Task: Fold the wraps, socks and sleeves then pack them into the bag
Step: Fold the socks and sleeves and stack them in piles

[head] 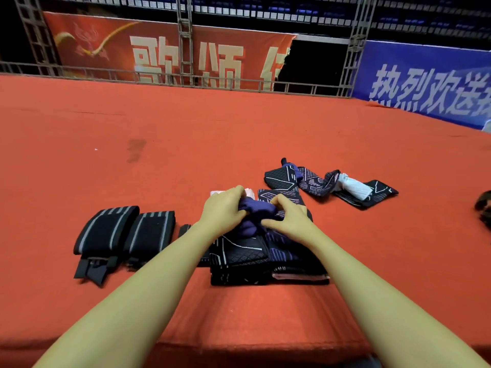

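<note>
Both hands are working on the purple sock (252, 213), sitting on top of the folded pile (265, 258) near the front edge of the red carpet (186, 144), about mid-width. Left hand (221, 212) is gripping the sock's left side, fingers curled into the fabric. Right hand (288, 216) is pinching its right side, thumb and fingers closing on the cloth.

The pile under it is showing dark patterned pieces stacked flat, with a pink edge poking out at its right front corner.

Two folded black wraps (125, 232) with grey stripes are lying side by side to the left of the pile, just beside each other, straps trailing toward the front edge.

The unfolded socks and sleeves (329, 183) are lying behind and to the right of the pile, loose and overlapping, with a white piece among them.

A dark item (483, 208) is showing at the carpet's right edge; can't tell what it is.

Red and blue banners are hanging behind the carpet's far edge.
</note>
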Motion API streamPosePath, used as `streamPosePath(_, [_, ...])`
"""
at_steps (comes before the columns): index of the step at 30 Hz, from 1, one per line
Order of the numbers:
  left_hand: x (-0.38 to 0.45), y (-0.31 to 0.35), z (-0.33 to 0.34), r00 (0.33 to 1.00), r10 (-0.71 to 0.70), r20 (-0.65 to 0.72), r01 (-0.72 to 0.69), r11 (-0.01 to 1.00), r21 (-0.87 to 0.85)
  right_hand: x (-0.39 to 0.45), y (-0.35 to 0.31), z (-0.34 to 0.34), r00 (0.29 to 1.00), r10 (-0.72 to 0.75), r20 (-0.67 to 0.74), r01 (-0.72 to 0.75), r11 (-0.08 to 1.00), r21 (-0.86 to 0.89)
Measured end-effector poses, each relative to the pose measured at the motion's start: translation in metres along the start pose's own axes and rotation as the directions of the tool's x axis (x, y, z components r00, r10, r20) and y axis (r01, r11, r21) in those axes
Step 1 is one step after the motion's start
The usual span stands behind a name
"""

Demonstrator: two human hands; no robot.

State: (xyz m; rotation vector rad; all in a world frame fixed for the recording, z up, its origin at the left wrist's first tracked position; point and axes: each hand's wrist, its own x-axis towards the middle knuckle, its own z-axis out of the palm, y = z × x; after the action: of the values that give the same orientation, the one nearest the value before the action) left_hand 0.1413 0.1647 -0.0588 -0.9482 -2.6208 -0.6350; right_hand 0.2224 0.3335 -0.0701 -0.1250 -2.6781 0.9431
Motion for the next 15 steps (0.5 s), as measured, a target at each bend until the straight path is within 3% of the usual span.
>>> streamPosePath(2, [-0.003,0.004,0.002,0.999,-0.031,-0.029,0.034,0.993,0.113,0.001,0.001,0.002,0.999,-0.013,0.036,0.017,0.994,-0.111])
streamPosePath(5, [-0.004,0.012,-0.003,0.996,-0.054,-0.071,0.064,0.985,0.159,0.009,-0.001,0.005,0.995,-0.075,-0.063,0.065,0.985,-0.159])
streamPosePath(13, [0.009,0.016,-0.022,0.979,-0.060,-0.194,0.080,0.992,0.101,0.018,-0.013,-0.002,0.942,-0.003,-0.337,0.026,0.997,0.066])
streamPosePath(15, [0.011,0.020,-0.020,0.973,-0.082,-0.216,0.094,0.994,0.048,0.018,-0.017,0.001,0.939,0.028,-0.343,0.046,0.978,0.204])
